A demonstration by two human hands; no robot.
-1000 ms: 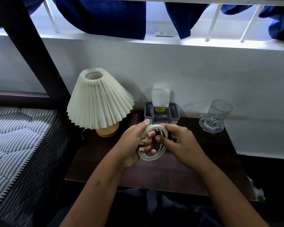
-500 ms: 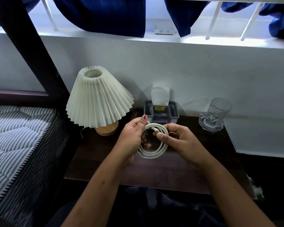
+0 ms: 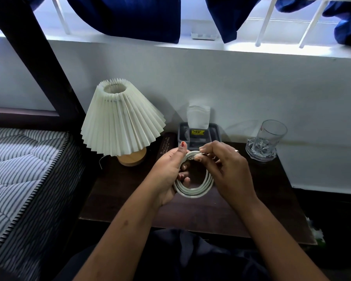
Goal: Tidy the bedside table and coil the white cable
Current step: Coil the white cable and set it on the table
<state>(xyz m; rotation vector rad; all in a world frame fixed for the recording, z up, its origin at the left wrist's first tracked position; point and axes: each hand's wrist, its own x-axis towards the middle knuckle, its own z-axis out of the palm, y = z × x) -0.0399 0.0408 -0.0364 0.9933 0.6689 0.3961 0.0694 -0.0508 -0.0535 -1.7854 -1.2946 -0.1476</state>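
The white cable is wound into a round coil, held a little above the dark bedside table. My left hand grips the coil's left side, with fingers through the loop. My right hand pinches the cable's end at the top of the coil between thumb and fingers; a ring shows on one finger. The coil's right side lies partly behind my right hand.
A pleated white lamp stands at the table's back left, a dark book beside it. A grey tissue holder sits against the wall, a clear glass at back right. A striped mattress lies to the left.
The coil has opened wider between my hands. My right hand has shifted up to the top of the coil and now pinches the cable's end there.
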